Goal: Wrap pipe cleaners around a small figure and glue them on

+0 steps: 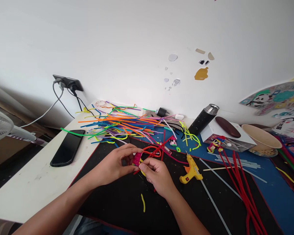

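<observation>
My left hand (115,164) grips a small magenta pipe-cleaner piece (137,159) between thumb and fingers. At its lower right edge, the thumb and forefinger of my right hand (159,178) pinch together on the same piece. Some yellow shows beside the right fingertips, partly covered by them. Behind the hands, red pipe cleaners (164,143) lie crossed and looped on the black mat (112,199). A short yellow pipe-cleaner piece (143,203) rests nearer to me. Right of my hands, a yellow glue gun (192,170) lies on its side.
Many coloured pipe cleaners (122,122) are heaped at the back. A phone (68,148) lies at left. Along the right stand a black flask (203,120), a white box (225,135), a small figure (215,144) and a bowl (262,138). Glue sticks (217,204) and red pipe cleaners (245,189) lie nearer.
</observation>
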Motion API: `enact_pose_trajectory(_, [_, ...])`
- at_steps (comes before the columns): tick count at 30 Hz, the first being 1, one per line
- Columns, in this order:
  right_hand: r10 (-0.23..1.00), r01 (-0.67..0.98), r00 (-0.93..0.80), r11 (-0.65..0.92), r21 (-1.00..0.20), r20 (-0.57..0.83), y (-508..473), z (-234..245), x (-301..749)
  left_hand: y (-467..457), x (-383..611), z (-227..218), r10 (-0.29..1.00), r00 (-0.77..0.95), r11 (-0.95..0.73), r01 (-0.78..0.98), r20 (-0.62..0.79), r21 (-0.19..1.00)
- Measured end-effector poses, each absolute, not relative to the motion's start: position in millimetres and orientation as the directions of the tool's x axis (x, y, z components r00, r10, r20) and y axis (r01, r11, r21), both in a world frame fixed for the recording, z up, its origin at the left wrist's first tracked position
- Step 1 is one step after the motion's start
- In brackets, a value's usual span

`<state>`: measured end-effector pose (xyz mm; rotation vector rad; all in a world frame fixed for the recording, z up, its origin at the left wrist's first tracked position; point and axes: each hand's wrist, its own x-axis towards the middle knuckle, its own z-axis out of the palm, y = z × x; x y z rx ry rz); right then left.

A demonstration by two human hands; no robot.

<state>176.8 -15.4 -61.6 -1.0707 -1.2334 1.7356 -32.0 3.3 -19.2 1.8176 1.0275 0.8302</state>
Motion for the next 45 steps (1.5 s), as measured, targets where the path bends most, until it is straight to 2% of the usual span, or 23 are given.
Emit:
enact_pose_trajectory(12, [0.924, -0.027, -0.342, -0.193, -0.981, -0.172, -14, -62, 178, 6, -38, -38, 0.907, 0.42, -0.022, 0.132, -0.036, 0.991])
enact_pose_trajectory(25, [0.932, -0.046, -0.309, -0.214, -0.976, -0.19, -15, -69, 177, 6, -38, -46, 0.91, 0.411, 0.03, 0.083, -0.062, 0.996])
enact_pose_trajectory(34, [0.921, -0.168, -0.324, -0.279, -0.945, -0.214, -15, -63, 174, -3, -29, -50, 0.905, 0.411, 0.213, -0.214, -0.11, 0.953])
enact_pose_trajectory(39, [0.915, -0.226, -0.346, -0.297, -0.928, -0.208, -14, -62, 173, -9, -22, -50, 0.932, 0.357, 0.181, -0.299, -0.066, 0.937])
enact_pose_trajectory(45, [0.919, -0.287, -0.347, -0.292, -0.912, -0.185, -15, -64, 171, -12, -11, -49, 0.967, 0.253, 0.114, -0.312, -0.033, 0.943])
